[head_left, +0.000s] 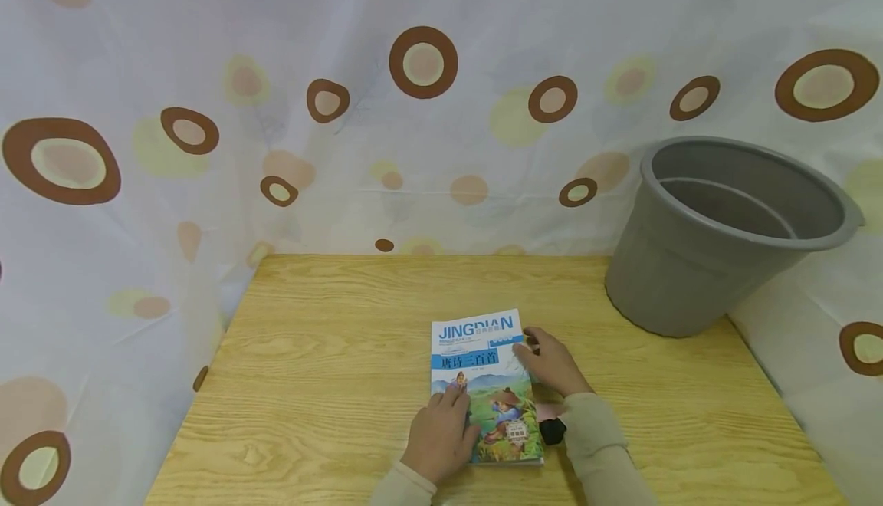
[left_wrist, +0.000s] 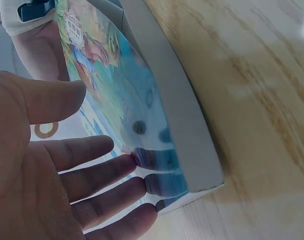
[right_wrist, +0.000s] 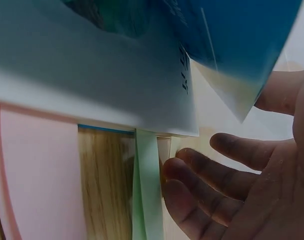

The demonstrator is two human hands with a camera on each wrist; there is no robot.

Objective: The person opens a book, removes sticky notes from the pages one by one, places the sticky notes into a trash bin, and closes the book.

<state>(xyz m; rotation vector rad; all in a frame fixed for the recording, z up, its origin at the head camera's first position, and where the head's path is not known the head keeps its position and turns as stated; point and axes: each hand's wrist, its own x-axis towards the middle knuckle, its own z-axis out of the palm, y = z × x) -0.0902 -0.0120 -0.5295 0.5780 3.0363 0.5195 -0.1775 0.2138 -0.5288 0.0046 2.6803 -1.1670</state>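
A paperback book (head_left: 483, 395) with a blue, white and green illustrated cover lies on the wooden table, its title at the far end. My left hand (head_left: 441, 433) rests its fingers on the cover at the left edge. The left wrist view shows those fingers (left_wrist: 112, 195) nearly straight against the glossy cover, beside the pale spine (left_wrist: 176, 115). At the right edge is my right hand (head_left: 552, 360), thumb by the upper cover. Seen from the right wrist, a cover corner (right_wrist: 236, 95) stands lifted near the thumb, and relaxed fingers (right_wrist: 216, 180) lie beside a green paper strip (right_wrist: 149, 185).
Pink paper (right_wrist: 42, 170) shows below the book's edge. A large grey bucket (head_left: 690, 284) stands at the table's (head_left: 331, 337) back right corner. Behind and beside the table hangs a white sheet (head_left: 386, 146) with brown rings.
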